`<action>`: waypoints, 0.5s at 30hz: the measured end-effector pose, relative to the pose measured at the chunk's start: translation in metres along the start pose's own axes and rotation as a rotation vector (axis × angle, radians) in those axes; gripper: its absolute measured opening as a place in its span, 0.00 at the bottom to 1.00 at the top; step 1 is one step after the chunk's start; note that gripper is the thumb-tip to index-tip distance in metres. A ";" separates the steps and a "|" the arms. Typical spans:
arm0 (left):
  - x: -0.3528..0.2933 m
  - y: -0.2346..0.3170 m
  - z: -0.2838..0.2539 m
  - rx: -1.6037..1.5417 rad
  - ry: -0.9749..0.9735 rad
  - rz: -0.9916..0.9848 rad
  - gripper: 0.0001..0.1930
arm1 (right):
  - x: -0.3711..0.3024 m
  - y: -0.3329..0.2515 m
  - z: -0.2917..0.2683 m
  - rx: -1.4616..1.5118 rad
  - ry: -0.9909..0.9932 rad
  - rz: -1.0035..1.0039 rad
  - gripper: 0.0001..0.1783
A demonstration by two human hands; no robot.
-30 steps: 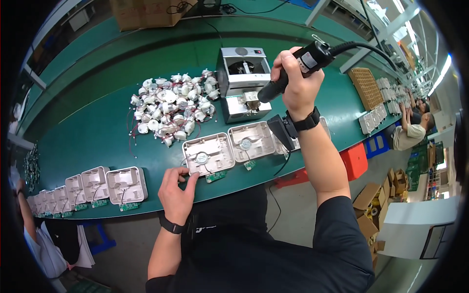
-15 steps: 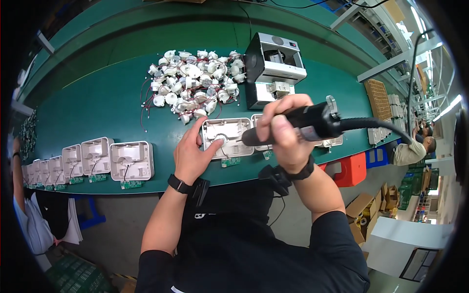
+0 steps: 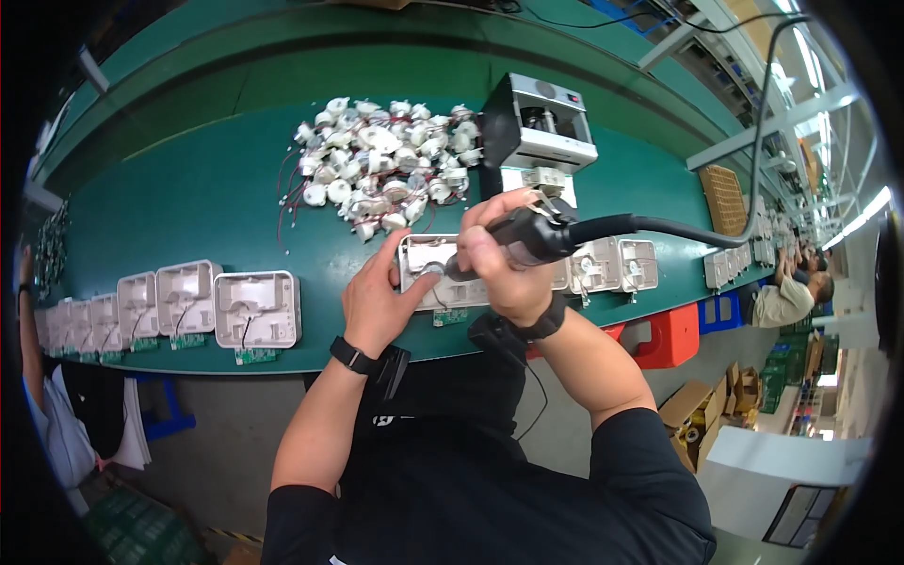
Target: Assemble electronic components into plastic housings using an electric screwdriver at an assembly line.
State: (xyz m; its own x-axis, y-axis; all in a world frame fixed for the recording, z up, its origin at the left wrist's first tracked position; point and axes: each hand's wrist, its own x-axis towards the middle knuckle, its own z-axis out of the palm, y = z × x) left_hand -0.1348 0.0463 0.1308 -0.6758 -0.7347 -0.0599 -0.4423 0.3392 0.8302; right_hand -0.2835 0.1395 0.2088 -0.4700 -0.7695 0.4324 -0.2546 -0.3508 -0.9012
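Observation:
My right hand (image 3: 513, 282) is wrapped round a black electric screwdriver (image 3: 537, 235), its nose pointing left and down into a white plastic housing (image 3: 411, 248). Steadying that housing is my left hand (image 3: 375, 299): the fingers rest at its left wall, while the thumb reaches inside onto a small round white part (image 3: 434, 269). The screwdriver's tip meets the area beside my thumb, but the exact contact is hidden. From the housing's near side hangs a green circuit board (image 3: 450, 317). My right hand covers much of the housing's right end.
A heap of white motors with red wires (image 3: 377, 160) lies beyond the housing. Behind my right hand stands a black and grey machine (image 3: 556, 132). More housings (image 3: 256, 311) line the table's front edge on both sides. The screwdriver's thick cable (image 3: 659, 226) arcs up right.
My right hand has brought the screwdriver left and down into the housing, beside my left thumb. My left hand keeps its hold. The view has shifted slightly.

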 end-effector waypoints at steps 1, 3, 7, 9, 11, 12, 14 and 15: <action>-0.002 -0.005 0.000 -0.007 0.015 0.002 0.36 | -0.001 -0.002 0.002 -0.015 0.016 -0.009 0.11; -0.003 -0.010 0.003 -0.025 0.042 0.018 0.37 | 0.001 -0.011 0.011 0.044 0.031 0.024 0.10; -0.006 -0.010 0.003 0.038 -0.007 -0.070 0.39 | 0.009 -0.038 -0.026 -0.020 0.187 -0.082 0.10; -0.008 0.000 0.003 0.070 0.020 -0.035 0.40 | 0.026 -0.057 -0.056 -0.065 0.259 -0.189 0.06; -0.011 0.010 0.005 0.134 0.050 0.042 0.43 | 0.047 -0.060 -0.084 -0.091 0.335 -0.257 0.05; -0.010 0.011 0.006 0.134 0.051 0.042 0.43 | 0.056 -0.057 -0.090 -0.090 0.334 -0.258 0.05; -0.009 0.012 0.006 0.141 0.026 -0.008 0.44 | 0.071 -0.051 -0.098 -0.185 0.390 -0.254 0.04; -0.009 0.012 0.006 0.144 0.015 -0.035 0.44 | 0.073 -0.049 -0.100 -0.232 0.416 -0.252 0.05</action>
State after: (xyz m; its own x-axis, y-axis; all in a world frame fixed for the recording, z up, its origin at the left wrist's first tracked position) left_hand -0.1374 0.0607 0.1382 -0.6499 -0.7560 -0.0780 -0.5463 0.3933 0.7395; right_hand -0.3899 0.1540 0.2880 -0.6536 -0.3836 0.6525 -0.5606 -0.3338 -0.7578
